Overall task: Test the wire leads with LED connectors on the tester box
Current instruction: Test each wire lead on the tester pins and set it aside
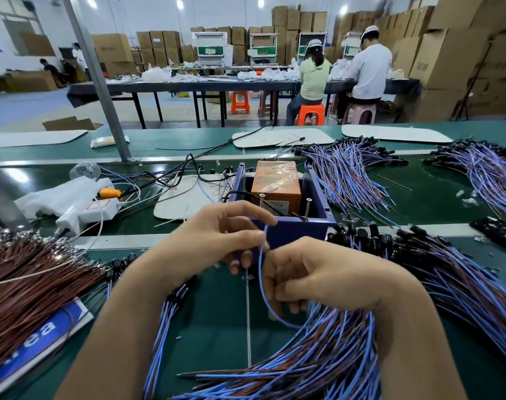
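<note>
Left hand: pinches the top of a thin blue wire lead between thumb and fingertips.
Right hand: fingers curl round the same lead lower down.
Tester box: dark blue, open-topped, holding an orange block; on the green worktop, just behind both hands.
Bundle of blue-and-brown leads: under the right wrist.

The top end of the blue lead is hidden behind fingers of the left hand.
</note>
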{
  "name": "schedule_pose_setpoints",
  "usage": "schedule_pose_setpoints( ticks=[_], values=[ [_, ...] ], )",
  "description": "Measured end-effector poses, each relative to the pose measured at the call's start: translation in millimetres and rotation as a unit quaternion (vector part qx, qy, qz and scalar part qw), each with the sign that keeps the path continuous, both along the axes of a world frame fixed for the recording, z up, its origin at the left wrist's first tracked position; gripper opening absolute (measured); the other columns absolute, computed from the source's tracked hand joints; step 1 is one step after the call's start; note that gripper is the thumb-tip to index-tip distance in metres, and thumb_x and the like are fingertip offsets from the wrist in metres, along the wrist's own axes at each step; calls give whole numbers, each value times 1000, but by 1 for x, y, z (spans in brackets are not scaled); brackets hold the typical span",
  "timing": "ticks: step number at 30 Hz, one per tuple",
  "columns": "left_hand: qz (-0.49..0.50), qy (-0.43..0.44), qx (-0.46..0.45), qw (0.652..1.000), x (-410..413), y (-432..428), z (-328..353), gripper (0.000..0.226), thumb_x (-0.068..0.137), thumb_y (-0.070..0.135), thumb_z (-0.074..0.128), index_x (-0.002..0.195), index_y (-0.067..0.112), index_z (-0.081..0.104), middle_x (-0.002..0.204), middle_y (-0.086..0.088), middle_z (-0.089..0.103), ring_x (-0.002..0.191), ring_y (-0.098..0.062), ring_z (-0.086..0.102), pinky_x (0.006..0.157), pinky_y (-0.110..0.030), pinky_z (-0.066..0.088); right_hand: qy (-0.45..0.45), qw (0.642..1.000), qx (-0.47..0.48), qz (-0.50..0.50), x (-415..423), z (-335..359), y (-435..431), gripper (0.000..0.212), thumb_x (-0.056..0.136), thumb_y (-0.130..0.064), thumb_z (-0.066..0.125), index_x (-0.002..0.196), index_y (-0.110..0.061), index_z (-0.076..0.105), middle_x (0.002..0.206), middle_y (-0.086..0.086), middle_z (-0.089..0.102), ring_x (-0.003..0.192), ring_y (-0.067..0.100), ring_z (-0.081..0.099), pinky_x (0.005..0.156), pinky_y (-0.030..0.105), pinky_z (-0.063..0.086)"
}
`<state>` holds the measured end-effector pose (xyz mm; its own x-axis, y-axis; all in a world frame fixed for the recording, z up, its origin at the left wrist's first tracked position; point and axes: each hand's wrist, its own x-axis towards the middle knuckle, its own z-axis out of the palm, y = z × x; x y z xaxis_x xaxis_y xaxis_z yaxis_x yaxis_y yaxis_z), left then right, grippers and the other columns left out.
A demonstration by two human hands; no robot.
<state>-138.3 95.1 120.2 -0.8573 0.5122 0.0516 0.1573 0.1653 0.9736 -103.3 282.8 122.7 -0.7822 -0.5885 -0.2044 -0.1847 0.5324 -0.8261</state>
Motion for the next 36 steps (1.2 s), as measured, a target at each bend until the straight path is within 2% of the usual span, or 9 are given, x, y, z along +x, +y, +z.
schedule_pose_setpoints(
  ticks=[4, 8, 11, 16, 21, 24, 27, 31, 36],
  values=[
    [40, 14, -207, 977, -14, -41, -4, 12, 91, 19, 62, 100, 22, 68, 83, -1, 72, 68, -11, 65, 60, -23, 53, -45, 998, 12, 29, 2, 0, -2, 21, 90, -1, 58, 88, -22, 62, 92, 9, 75, 70, 14, 66, 66, 24, 49],
    [171, 46, -500, 848, -38, -63, -35, 30, 85, 26, 70, 113, 23, 62, 108, 0, 68, 98, -17, 62, 86, -26, 47, -48, 998, 5, 47, 4, 2, -5, 20, 90, -7, 61, 91, -26, 63, 97, -2, 73, 72, 16, 68, 62, 22, 46],
    [146, 12, -563, 814, -46, -58, -53, 38, 81, 31, 73, 117, 27, 60, 117, 6, 65, 112, -16, 57, 98, -29, 41, -42, 997, -5, 59, 5, 4, -6, 16, 91, -12, 62, 98, -27, 65, 105, -1, 73, 65, 15, 62, 64, 24, 48],
    [174, 54, -627, 757, -53, -49, -69, 26, 82, 33, 70, 105, 31, 61, 113, 9, 62, 115, -14, 54, 85, -34, 24, -31, 998, 15, 49, 2, 3, -6, 16, 91, -19, 63, 101, -32, 65, 102, -1, 73, 65, 13, 61, 73, 32, 51],
    [168, 73, -524, 832, -50, -48, -58, 19, 79, 20, 74, 80, 29, 57, 91, 7, 64, 95, -15, 61, 86, -27, 41, -27, 999, 38, 22, -2, -2, -8, 13, 92, -23, 62, 104, -28, 64, 99, -2, 73, 65, 9, 63, 64, 21, 48],
    [161, 100, -373, 908, -39, -44, -37, 17, 80, 13, 75, 81, 21, 60, 80, 3, 67, 65, -6, 61, 58, -16, 44, -5, 999, 22, -38, -6, -8, -13, 13, 95, -26, 57, 108, -23, 58, 95, -1, 75, 61, 13, 64, 55, 18, 45],
    [148, 107, -155, 971, -21, -33, -10, 16, 81, 13, 71, 88, 12, 57, 76, -8, 71, 58, -9, 63, 56, -14, 49, 3, 991, -51, -127, -12, -14, -22, 27, 97, -29, 54, 123, -27, 47, 90, -1, 75, 55, 16, 62, 52, 22, 44],
    [108, 163, 73, 978, 4, -8, 16, 21, 76, 18, 66, 94, 9, 61, 88, -11, 68, 62, -12, 64, 64, -21, 54, 48, 978, -137, -151, -14, -13, -32, 10, 95, -27, 58, 98, -23, 67, 60, -4, 64, 42, 8, 50, 41, 14, 36],
    [45, 90, 47, 994, 13, 12, 10, 54, 74, 26, 64, 128, 24, 53, 100, 0, 67, 79, -18, 68, 69, -24, 56, 34, 942, -270, -196, -12, -5, -32, 27, 99, -15, 50, 80, -20, 67, 58, -2, 57, 41, 9, 47, 38, 19, 38]
  ],
)
